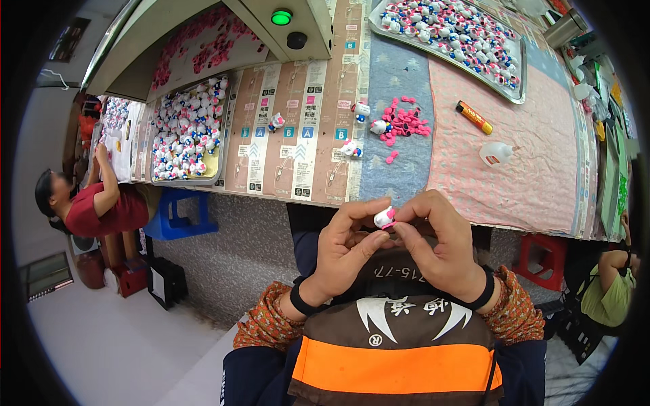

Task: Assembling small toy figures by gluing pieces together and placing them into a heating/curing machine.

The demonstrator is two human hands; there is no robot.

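Above my lap, just off the table's near edge, a small white toy figurine (382, 218) with pink on it is held between both hands. My left hand (345, 247) is closed, its thumb and fingertips pinching the white body. From the other side, the thumb and forefinger of my right hand (440, 247) press on a pink part (391, 225) at the figurine's edge. Whether that part is separate or joined cannot be seen. Beyond my hands lies a heap of small pink pieces (409, 124), with a few white figurines (361, 111) close by.
Metal trays full of figurines stand at the left (215, 169) and far right (523, 88). A yellow-and-red tube (474, 117) and a white squeeze bottle (495, 154) lie on the pink cloth. A machine housing (203, 34) overhangs the far left. Another person (101, 196) sits at left.
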